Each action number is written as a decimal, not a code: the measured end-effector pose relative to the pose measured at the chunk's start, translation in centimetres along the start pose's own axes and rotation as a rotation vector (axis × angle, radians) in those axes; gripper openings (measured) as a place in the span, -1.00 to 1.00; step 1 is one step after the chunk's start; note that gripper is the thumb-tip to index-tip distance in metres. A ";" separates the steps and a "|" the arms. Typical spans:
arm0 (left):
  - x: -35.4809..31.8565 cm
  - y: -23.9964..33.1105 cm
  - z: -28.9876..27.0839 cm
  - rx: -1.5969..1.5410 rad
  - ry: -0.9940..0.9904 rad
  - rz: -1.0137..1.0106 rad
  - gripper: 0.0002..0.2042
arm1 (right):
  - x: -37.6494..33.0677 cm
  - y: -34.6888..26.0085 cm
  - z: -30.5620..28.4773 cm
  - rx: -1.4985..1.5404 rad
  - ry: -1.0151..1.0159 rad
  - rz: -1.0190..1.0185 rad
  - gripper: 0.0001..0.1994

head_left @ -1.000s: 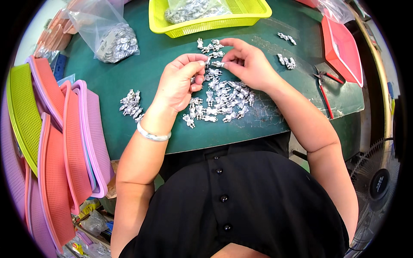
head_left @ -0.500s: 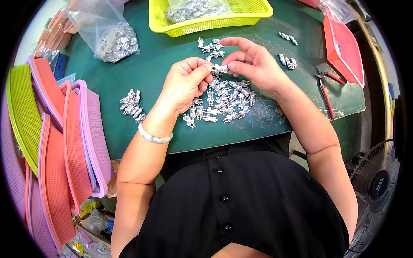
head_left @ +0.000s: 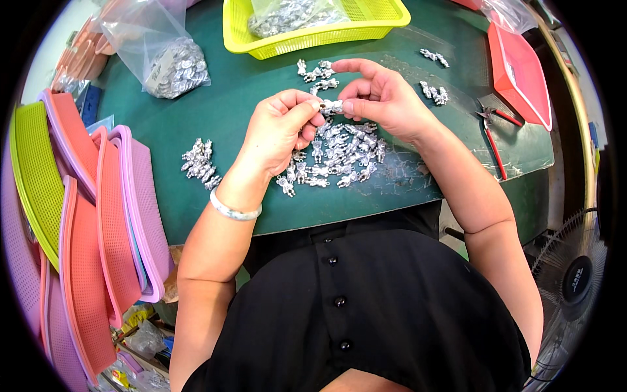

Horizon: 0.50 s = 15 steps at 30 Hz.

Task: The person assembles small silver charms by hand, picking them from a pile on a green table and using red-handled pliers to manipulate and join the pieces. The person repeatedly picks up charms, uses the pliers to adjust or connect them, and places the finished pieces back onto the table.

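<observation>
Stretching left to right between both hands, a silver figure charm (head_left: 332, 106) sits above the table (head_left: 235, 78), long axis nearly level, head direction unclear. The left hand's (head_left: 277, 127) grip pinches its left end; the right hand's (head_left: 388, 101) its right, forefinger extended.

There are two bare hands (head_left: 277, 127), one pale round bangle (head_left: 234, 212) and one pair of red-handled metal pliers (head_left: 490, 141). Small silver metal figures (head_left: 317, 151) exceed twenty, too crowded to count exactly.

Green tabletop (head_left: 248, 72) beneath silver figurines (head_left: 337, 147), red-handled pliers (head_left: 494, 151), lime basket (head_left: 313, 44), coral tray (head_left: 532, 85) and clear bag (head_left: 179, 68).
</observation>
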<state>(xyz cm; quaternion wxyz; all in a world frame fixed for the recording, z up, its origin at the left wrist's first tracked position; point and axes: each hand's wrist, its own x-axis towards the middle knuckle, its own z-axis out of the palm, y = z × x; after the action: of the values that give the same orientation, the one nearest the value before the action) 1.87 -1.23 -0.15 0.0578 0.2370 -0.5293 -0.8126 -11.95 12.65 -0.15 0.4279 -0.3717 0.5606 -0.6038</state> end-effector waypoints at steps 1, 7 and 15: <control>-0.1 0.1 0.1 -0.020 -0.011 -0.008 -0.93 | 0.0 0.1 0.0 -0.027 0.013 -0.030 -0.49; 0.0 -0.1 -0.1 -0.151 -0.081 -0.018 -0.92 | 0.0 0.5 0.4 -0.302 0.085 -0.312 -0.53; -0.1 -0.7 0.5 -0.074 0.000 0.184 -0.86 | -0.1 0.3 0.3 -0.075 0.044 -0.169 -0.51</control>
<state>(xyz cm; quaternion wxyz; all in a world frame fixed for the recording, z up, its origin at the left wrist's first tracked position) 1.80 -0.45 -0.55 0.1408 0.1850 -0.5186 -0.8228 -11.57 12.62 -0.43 0.3487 -0.4199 0.5588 -0.6243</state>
